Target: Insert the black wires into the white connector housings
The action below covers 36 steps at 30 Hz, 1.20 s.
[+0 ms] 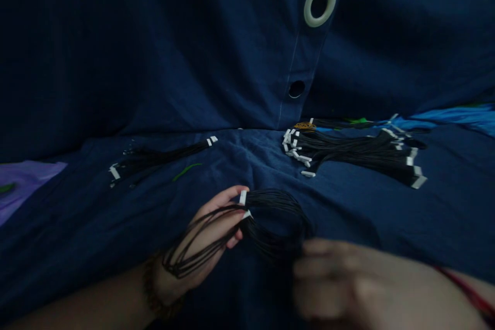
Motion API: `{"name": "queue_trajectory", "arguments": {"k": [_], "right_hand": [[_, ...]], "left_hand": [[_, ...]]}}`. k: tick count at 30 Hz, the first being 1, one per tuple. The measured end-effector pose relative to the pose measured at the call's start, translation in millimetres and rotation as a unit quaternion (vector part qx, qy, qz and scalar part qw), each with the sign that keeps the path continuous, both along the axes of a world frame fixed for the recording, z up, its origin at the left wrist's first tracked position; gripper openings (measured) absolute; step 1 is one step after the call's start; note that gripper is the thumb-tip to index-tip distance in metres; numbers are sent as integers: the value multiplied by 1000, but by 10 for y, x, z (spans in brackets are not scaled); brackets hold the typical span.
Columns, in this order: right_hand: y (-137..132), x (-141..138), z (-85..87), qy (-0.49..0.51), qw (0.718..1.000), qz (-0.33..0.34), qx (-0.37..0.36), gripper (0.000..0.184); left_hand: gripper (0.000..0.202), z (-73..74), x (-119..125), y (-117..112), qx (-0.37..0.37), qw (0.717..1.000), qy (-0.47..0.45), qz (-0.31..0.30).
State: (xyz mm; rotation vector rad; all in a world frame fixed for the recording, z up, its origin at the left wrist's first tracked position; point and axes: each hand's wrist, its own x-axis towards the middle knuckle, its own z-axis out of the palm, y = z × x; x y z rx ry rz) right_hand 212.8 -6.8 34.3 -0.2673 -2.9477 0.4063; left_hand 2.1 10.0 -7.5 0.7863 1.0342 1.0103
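Near the bottom middle, my left hand (209,237) is closed on a looped bundle of thin black wires (278,198). Two white connectors (243,197) on the bundle show at my left fingertips, and some wires loop back over the hand. My right hand (336,278) is at the right end of the loop, its fingers curled and smeared by motion. Whether it grips the wires cannot be made out.
On the dark blue cloth (255,160) lies a pile of black wires with white connectors (344,149) at right. A smaller black wire bundle (166,154) lies left, by a green strip (186,171). Blue wires (460,116) and a purple sheet (27,183) are at the sides.
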Motion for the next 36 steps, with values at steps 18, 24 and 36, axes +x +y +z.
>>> {"name": "queue_trajectory", "arguments": {"k": [18,24,36], "right_hand": [[-180,-152,-8,167,922,-350,-11,19],[-251,-138,-123,178,923,-315,128,30],[-222,-190,-198,227,900,-323,185,25]], "left_hand": [[38,-59,-19,-21,29,986,-31,-161],[32,26,19,-157,54,983,-31,-170],[31,-16,-6,-188,63,983,-24,-170]]}}
